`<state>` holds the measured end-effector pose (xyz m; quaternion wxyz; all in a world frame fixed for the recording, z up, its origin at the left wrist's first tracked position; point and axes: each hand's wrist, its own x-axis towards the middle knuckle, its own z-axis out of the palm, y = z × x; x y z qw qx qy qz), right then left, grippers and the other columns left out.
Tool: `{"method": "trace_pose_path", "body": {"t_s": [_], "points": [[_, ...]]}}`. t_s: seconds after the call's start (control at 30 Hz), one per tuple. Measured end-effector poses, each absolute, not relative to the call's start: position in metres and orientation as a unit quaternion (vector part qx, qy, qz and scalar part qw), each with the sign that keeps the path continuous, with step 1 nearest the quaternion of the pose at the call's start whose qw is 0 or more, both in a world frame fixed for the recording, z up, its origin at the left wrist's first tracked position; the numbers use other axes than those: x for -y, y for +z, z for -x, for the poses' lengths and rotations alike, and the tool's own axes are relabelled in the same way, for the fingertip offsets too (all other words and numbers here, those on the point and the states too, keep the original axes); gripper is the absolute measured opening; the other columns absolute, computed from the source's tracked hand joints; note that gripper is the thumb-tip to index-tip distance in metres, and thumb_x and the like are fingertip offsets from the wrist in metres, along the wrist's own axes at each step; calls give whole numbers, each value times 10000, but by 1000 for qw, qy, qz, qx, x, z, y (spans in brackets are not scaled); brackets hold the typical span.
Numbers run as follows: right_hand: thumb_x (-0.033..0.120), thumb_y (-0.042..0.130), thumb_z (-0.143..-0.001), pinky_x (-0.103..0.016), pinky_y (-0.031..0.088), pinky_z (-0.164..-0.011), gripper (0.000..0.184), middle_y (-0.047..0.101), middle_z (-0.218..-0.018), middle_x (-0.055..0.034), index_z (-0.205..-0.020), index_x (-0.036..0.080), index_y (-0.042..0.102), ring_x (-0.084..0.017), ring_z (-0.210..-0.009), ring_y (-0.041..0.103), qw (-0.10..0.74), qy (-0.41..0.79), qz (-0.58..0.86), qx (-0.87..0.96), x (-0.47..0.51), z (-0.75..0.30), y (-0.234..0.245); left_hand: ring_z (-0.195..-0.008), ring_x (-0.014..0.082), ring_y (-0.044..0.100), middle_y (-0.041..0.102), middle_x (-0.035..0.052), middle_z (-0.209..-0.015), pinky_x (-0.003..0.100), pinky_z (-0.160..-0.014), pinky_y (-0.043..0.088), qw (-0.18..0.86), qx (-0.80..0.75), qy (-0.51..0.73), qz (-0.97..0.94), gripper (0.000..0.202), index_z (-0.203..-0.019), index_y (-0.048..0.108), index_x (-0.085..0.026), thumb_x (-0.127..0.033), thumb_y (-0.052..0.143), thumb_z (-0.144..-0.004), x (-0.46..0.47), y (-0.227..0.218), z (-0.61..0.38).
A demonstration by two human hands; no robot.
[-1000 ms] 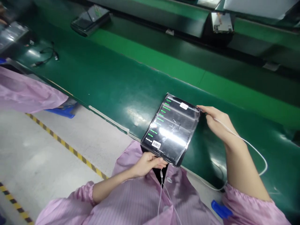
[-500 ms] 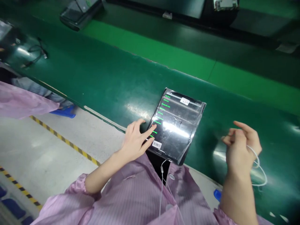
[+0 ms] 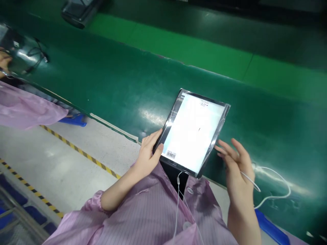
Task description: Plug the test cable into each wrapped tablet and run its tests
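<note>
A black tablet [image 3: 192,132] with clear film over its glass lies tilted at the bench's front edge. Its screen is bright white, with a short dark mark near the middle and a barcode sticker [image 3: 171,154] at the lower left. My left hand [image 3: 149,151] grips the tablet's left edge, thumb on the front and fingers along the side. Just off the right edge is my right hand [image 3: 237,166], its fingers partly curled. A white cable [image 3: 277,196] is tucked in that hand between thumb and index finger, and loops out onto the bench.
The green bench [image 3: 114,88] runs across the view. At the far left are a person's pink sleeve [image 3: 28,107], a hand [image 3: 4,61] and black cables [image 3: 38,54]. A dark device [image 3: 80,13] stands at the back. A white earphone cord [image 3: 176,204] hangs over my pink smock.
The tablet screen has gone from a dark list with green text to white. My left hand moved from touching the screen to its left edge. My right hand came left, bringing the white cable.
</note>
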<state>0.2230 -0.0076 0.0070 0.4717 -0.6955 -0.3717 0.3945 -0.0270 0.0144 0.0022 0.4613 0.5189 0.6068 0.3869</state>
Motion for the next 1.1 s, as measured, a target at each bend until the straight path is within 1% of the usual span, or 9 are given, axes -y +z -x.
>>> {"method": "trace_pose_path", "body": {"t_s": [0.07, 0.13, 0.27, 0.4, 0.53, 0.7, 0.87, 0.97, 1.1], "points": [[353, 582, -912, -454, 506, -979, 414, 694, -1254, -89, -1318, 273, 574, -230, -1087, 682, 459, 414, 689, 379, 13, -217, 7, -1278, 325, 554, 667, 47, -1346, 495, -1128, 326, 454, -607, 377, -533, 410, -1329, 639, -306, -279, 610, -921, -11, 3, 26], [310, 540, -936, -473, 477, -1036, 418, 666, -1311, -85, -1353, 284, 545, -225, -1146, 661, 453, 417, 688, 384, 17, -214, 7, -1289, 319, 548, 662, 42, -1358, 493, -1121, 335, 449, -605, 366, -546, 429, -1370, 606, -314, -279, 572, -944, -9, 3, 26], [281, 528, -932, -471, 474, -1037, 423, 653, -1334, -79, -1355, 292, 535, -224, -1158, 656, 464, 413, 686, 379, 20, -213, 5, -1285, 318, 548, 648, 49, -1378, 496, -1108, 346, 441, -602, 346, -569, 459, -1417, 563, -304, -264, 534, -961, -6, 3, 27], [263, 532, -919, -463, 478, -1026, 413, 646, -1342, -75, -1331, 290, 552, -219, -1147, 661, 471, 409, 688, 370, 19, -213, 3, -1289, 323, 539, 637, 63, -1384, 487, -1101, 368, 444, -607, 342, -563, 449, -1417, 560, -296, -293, 544, -968, -3, 2, 30], [261, 541, -905, -458, 495, -997, 400, 658, -1318, -81, -1304, 280, 568, -220, -1107, 676, 474, 397, 691, 376, 18, -213, 2, -1332, 323, 488, 607, 84, -1404, 483, -1114, 371, 423, -604, 336, -586, 463, -1459, 501, -282, -308, 500, -997, 0, 1, 29], [276, 552, -912, -427, 508, -960, 379, 665, -1304, -77, -1289, 283, 581, -210, -1074, 688, 478, 393, 691, 374, 19, -214, 0, -1386, 331, 416, 468, 111, -1526, 502, -1139, 320, 308, -585, 305, -685, 532, -1534, 364, -288, -257, 429, -1007, 12, -3, 24], [262, 550, -909, -416, 511, -934, 378, 674, -1288, -71, -1284, 287, 598, -212, -1060, 691, 487, 387, 683, 382, 20, -215, -3, -1400, 334, 373, 340, 113, -1591, 532, -1104, 336, 201, -581, 280, -737, 598, -1551, 324, -286, -200, 393, -963, 27, -11, 25], [250, 555, -903, -420, 508, -935, 380, 682, -1273, -71, -1279, 280, 603, -212, -1049, 694, 491, 384, 682, 383, 19, -215, -4, -1410, 350, 343, 284, 125, -1615, 568, -1079, 349, 171, -586, 265, -747, 636, -1564, 306, -261, -186, 384, -937, 30, -14, 27], [237, 559, -887, -422, 508, -923, 373, 689, -1256, -74, -1256, 268, 612, -216, -1037, 696, 497, 381, 682, 378, 18, -215, -5, -1443, 378, 283, 179, 103, -1669, 622, -1088, 314, 163, -582, 259, -753, 727, -1590, 254, -276, -163, 408, -889, 28, -13, 27]]}}
